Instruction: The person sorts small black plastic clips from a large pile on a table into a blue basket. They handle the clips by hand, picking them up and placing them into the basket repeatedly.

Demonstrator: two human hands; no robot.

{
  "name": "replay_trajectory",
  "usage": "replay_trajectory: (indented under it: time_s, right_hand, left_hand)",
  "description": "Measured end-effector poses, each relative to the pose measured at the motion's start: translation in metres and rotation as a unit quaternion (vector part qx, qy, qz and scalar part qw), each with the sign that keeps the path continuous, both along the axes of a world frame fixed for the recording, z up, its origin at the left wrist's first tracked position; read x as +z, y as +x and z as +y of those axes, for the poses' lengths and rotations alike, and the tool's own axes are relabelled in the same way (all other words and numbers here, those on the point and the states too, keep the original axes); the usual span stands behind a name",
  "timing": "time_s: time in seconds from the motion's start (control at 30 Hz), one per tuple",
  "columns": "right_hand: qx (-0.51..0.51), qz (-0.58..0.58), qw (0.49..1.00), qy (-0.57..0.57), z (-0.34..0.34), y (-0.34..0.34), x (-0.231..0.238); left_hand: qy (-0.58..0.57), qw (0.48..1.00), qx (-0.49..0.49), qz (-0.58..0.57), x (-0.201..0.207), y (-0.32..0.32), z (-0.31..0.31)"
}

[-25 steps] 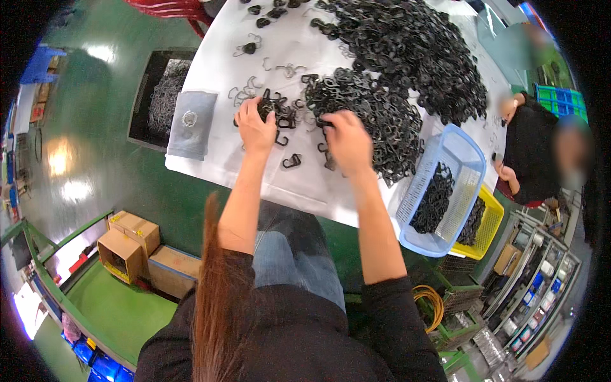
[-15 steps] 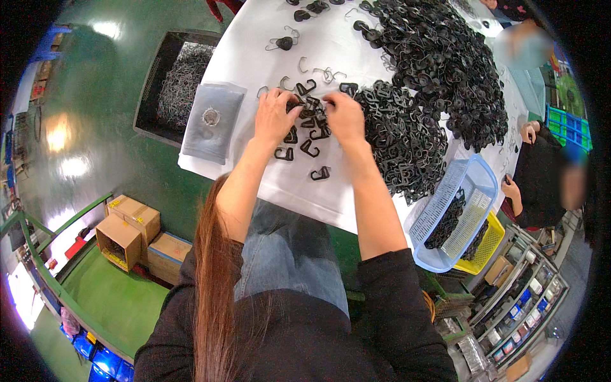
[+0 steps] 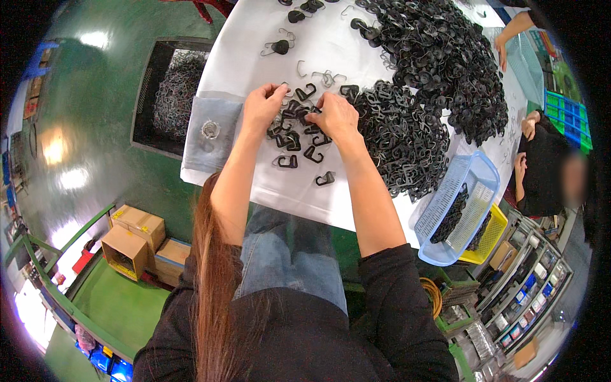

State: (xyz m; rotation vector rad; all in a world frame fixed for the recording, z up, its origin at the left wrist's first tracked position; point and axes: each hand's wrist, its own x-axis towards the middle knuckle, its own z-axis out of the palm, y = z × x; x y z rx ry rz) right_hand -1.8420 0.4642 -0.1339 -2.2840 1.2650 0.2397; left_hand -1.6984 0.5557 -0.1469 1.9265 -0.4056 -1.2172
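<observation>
My left hand (image 3: 259, 109) is at the left edge of a loose cluster of black plastic hooks (image 3: 293, 141), thumb and forefinger pinched on a thin metal wire hook (image 3: 286, 85). On the cluster's right side, my right hand (image 3: 338, 116) has its fingertips closed on a black hook among the others; the fingers partly cover it. A single black hook (image 3: 325, 178) lies apart, nearer my body. More bent wire hooks (image 3: 327, 79) rest on the white table (image 3: 286, 194) just beyond my hands.
Large heaps of black hooks (image 3: 404, 140) and round black pieces (image 3: 439, 57) cover the right. A blue basket (image 3: 484, 175) and yellow basket (image 3: 501, 223) stand at the edge. Left are a grey plastic bag (image 3: 213, 153) and wire-filled crate (image 3: 141, 127). Co-workers' hands (image 3: 529, 127) are at right.
My left hand has moved slightly left and away from the cluster to a wire hook. My right hand has shifted left and nearer, into the cluster. A co-worker's arm now reaches in at the far right.
</observation>
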Motion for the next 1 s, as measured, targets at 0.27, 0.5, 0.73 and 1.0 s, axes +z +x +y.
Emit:
replay_trajectory:
  time_s: [0.27, 0.5, 0.73, 1.0]
  right_hand:
    - [-0.218, -0.165, 0.934, 0.231, -0.016, -0.053, 0.017]
    - [-0.351, -0.310, 0.783, 0.409, -0.009, -0.104, 0.032]
    - [-0.338, -0.255, 0.828, 0.368, 0.000, -0.110, 0.030]
    - [-0.355, -0.448, 0.648, 0.504, 0.007, -0.128, 0.029]
  left_hand:
    - [0.027, 0.902, -0.141, -0.407, -0.009, -0.035, -0.026]
    - [-0.037, 0.973, -0.186, -0.133, 0.000, -0.003, -0.021]
    - [-0.285, 0.895, -0.007, 0.344, 0.028, 0.017, 0.023]
    - [0.005, 0.937, -0.177, -0.301, 0.001, -0.026, 0.010]
